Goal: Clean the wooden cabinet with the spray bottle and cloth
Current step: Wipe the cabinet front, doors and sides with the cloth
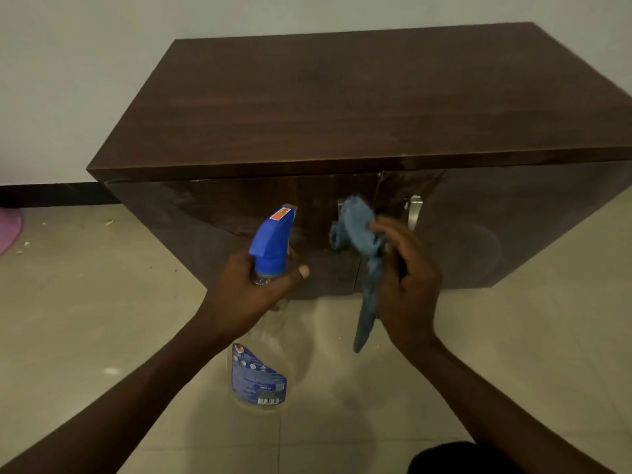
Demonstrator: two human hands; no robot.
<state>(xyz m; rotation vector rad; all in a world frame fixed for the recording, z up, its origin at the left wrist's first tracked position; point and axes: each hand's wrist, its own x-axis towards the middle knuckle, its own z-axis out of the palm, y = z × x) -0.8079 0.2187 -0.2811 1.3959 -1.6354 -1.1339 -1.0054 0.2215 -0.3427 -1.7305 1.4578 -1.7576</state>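
A low dark-brown wooden cabinet (359,97) with two glossy front doors and metal handles (414,211) stands against the wall. My left hand (249,289) grips the neck of a clear spray bottle (258,374) with a blue trigger head (272,237), its nozzle pointing at the left door. My right hand (408,285) holds a bunched blue-grey cloth (359,230) close to the seam between the doors, one end dangling down. Whether the cloth touches the door is unclear.
Beige tiled floor (102,336) stretches around the cabinet, with small crumbs at the left. A pink object (10,230) lies at the left edge. The white wall (68,80) has a dark skirting. A dark shape (455,456) sits at the bottom edge.
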